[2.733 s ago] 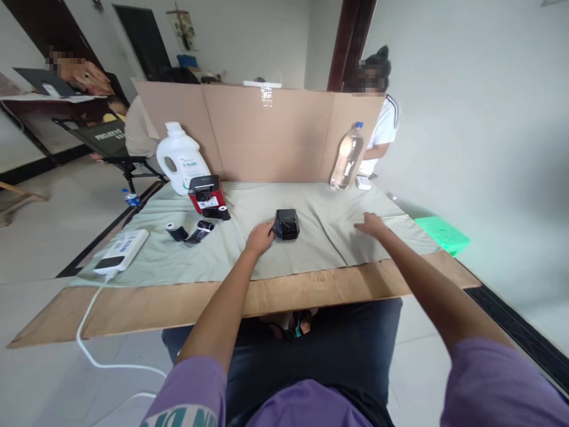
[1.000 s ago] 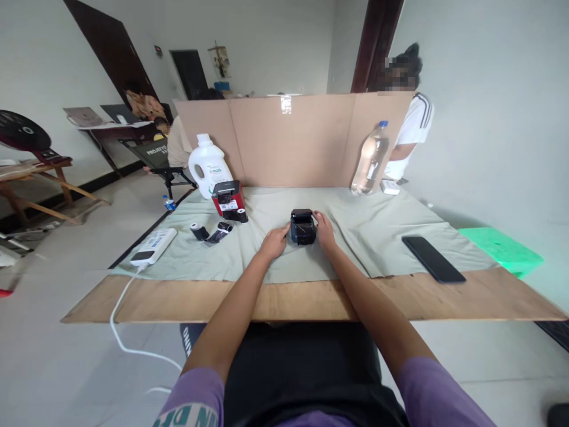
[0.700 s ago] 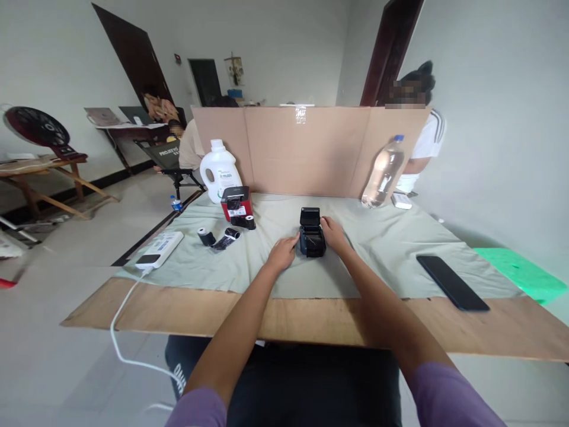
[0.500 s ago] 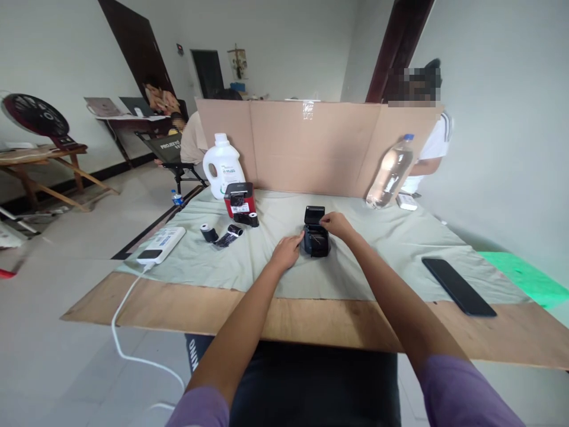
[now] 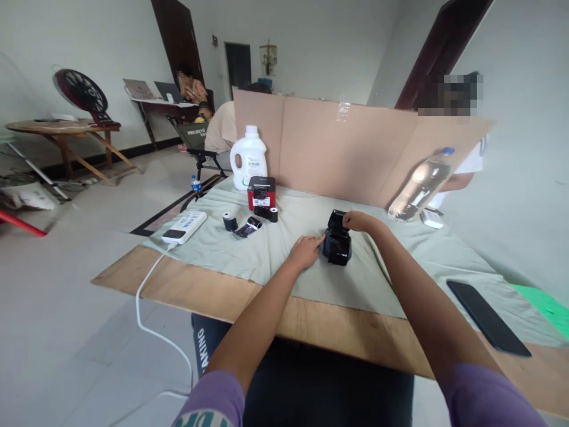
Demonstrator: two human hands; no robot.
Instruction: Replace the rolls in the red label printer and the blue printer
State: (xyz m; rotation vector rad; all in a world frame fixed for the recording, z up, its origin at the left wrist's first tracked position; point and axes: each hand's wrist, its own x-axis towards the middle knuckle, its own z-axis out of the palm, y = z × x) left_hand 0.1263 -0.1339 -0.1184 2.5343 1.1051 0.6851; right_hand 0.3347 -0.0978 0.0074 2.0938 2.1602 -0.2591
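Observation:
A small black portable printer (image 5: 336, 246) sits on the cloth in front of me, its lid (image 5: 336, 219) raised at the back. Glossy black material covers its front. My left hand (image 5: 306, 251) rests low on the cloth, fingertips pressed to the printer's left side. At the lid's right edge, my right hand (image 5: 357, 221) has its fingers closed in a pinch; whether a strip is also between them I cannot tell. To the left lie a black roll with a white end (image 5: 230, 222), a partly unrolled black roll (image 5: 249, 228) and another black roll (image 5: 267, 214).
Behind those rolls stand a red and black box (image 5: 262, 194) and a white jug (image 5: 250, 161). A power bank (image 5: 185, 227) with a white cable lies left, a phone (image 5: 488, 317) right. A clear bottle (image 5: 420, 187) leans against the cardboard screen (image 5: 331, 145). People are beyond it.
My view has turned, shifting the scene right. Black glossy material now covers the printer's front, where its inside showed before. My right hand remains by the lid, my left at the printer's side.

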